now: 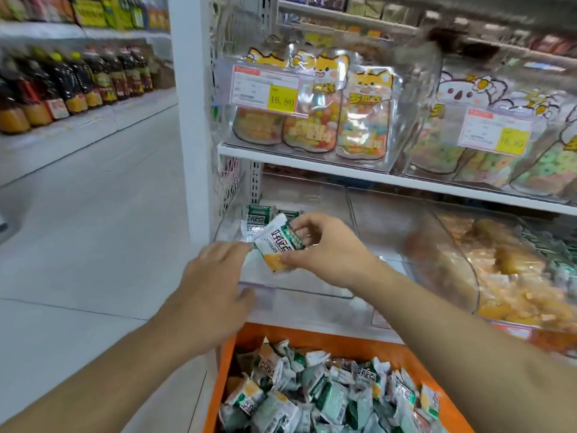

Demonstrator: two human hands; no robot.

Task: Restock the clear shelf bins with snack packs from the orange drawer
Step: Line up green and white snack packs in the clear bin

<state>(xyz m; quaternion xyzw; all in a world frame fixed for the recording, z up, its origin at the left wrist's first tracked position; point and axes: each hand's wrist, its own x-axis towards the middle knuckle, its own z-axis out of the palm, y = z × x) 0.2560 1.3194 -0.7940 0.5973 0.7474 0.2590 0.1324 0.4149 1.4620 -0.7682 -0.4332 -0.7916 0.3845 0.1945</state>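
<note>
Restocking | my right hand (324,248) pinched a snack pack (278,245) above the clear bin (296,292) | left hand (215,276) open alongside | best released well back.

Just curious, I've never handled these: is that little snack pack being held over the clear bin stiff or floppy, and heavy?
Probably light: the right hand holds the snack pack by fingertips alone. Likely soft and crinkly, since the packs in the orange drawer lie crumpled. Its glossy wrapper may be slippery.

You can read "16.80" on the yellow price tag (282,101) clipped to the upper candy bin (224,98); other print is blurred.
</note>
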